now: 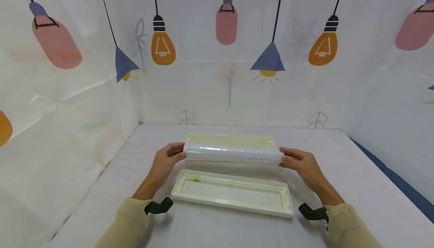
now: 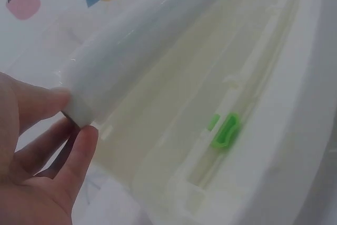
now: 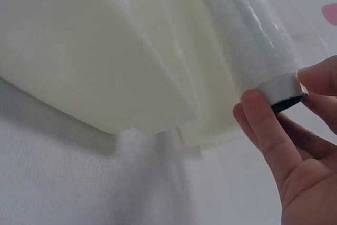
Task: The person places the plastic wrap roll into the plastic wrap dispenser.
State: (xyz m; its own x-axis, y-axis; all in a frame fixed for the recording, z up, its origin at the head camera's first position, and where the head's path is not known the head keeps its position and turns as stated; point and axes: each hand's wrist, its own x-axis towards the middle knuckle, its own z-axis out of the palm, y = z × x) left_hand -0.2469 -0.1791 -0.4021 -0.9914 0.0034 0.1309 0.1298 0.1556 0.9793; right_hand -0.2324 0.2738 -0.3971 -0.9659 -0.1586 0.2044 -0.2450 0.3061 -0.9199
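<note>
Person's 2 bare hands, seen from head cam, grip a roll of clear cling film point(image 1: 234, 154) at opp. ends, held approx. horizontal above a white-covered counter point(image 1: 339, 157). L hand point(image 1: 167, 162) pinches the roll's L end betw. thumb & fingers; R hand point(image 1: 303, 164) pinches the R end the same way. R wrist view: a pale core end point(image 3: 281, 90) pokes out past the film, dark at its tip, w/ fingertips on it.

The roll is in front of & partly over a long, shallow cream rear tray point(image 1: 230, 140), hiding its near part; can't tell if roll & tray touch. Nearer the wearer, betw. the forearms, lies a 2nd long cream piece, the front tray point(image 1: 234, 205), hollow side up, set at a slight angle w/ its R end closer to the wearer. A rail runs along its far side, w/ a bright green slide cutter point(image 1: 196, 179) nr. the L end; L wrist view shows same cutter larger, though hazy.

Both arms: beige sleeves point(image 1: 127, 223), plus a black wrist device point(image 1: 159, 206) on each. Behind: pale backdrop point(image 1: 190, 93) printed w/ orange bulbs point(image 1: 163, 48), pink lamps point(image 1: 226, 24) & blue cone shades point(image 1: 268, 58) on black cords.
</note>
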